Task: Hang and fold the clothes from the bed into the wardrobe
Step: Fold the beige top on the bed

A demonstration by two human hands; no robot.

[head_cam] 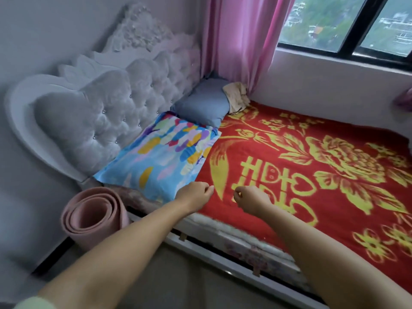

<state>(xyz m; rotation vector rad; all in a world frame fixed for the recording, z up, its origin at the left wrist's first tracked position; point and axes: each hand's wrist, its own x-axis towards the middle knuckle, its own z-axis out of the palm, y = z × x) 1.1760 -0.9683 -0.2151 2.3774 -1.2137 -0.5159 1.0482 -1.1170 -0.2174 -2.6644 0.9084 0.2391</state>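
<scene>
Both arms out over the bed edge, left hand (196, 192) and right hand (250, 197) loosely curled on nothing, crumpled beige garment (236, 97) well beyond both, so overreaching risks just snagging the red blanket (312, 157).

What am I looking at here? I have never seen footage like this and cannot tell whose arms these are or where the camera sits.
There is one picture, taken by a camera worn on a person's head, looking forward and down. The two bare arms are that person's own. The left hand and the right hand hover over the near edge of the red blanket with yellow flowers, fingers loosely curled, holding nothing. On the bed lie a multicoloured blue pillow, a grey-blue pillow and a crumpled beige cloth. A rolled pink mat stands beside the bed.
</scene>
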